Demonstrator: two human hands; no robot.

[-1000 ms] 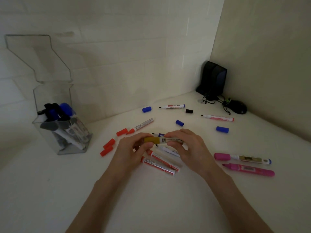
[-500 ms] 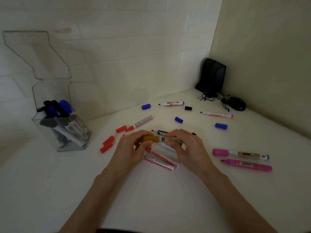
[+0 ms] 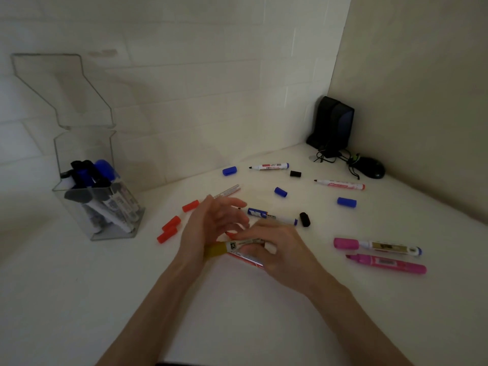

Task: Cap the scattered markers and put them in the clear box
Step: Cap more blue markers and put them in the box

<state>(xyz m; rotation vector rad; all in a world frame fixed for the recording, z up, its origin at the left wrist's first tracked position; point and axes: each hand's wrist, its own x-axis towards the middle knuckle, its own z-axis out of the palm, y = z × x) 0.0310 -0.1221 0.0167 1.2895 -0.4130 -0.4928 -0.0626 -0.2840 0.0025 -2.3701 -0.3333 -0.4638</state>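
A yellow-capped marker (image 3: 229, 247) lies level in my right hand (image 3: 277, 249), whose fingers grip its barrel. My left hand (image 3: 211, 225) hovers just above the cap end with fingers spread and holds nothing. Under my hands lie red markers (image 3: 248, 258). A blue-labelled marker (image 3: 272, 215) lies just beyond. The clear box (image 3: 105, 196), lid up, stands at the left with several capped markers inside. Loose red caps (image 3: 171, 228), blue caps (image 3: 346, 202) and black caps (image 3: 304, 219) are scattered on the white table.
Two pink markers (image 3: 380, 256) lie at the right. Uncapped markers (image 3: 269, 166) (image 3: 340, 184) lie farther back. A black speaker (image 3: 334, 125), cables and a black mouse (image 3: 371, 167) sit in the far right corner by the walls.
My left hand has let go of the yellow cap end and opened its fingers. My right hand has drawn the marker nearer to me, uncovering the blue-labelled marker.
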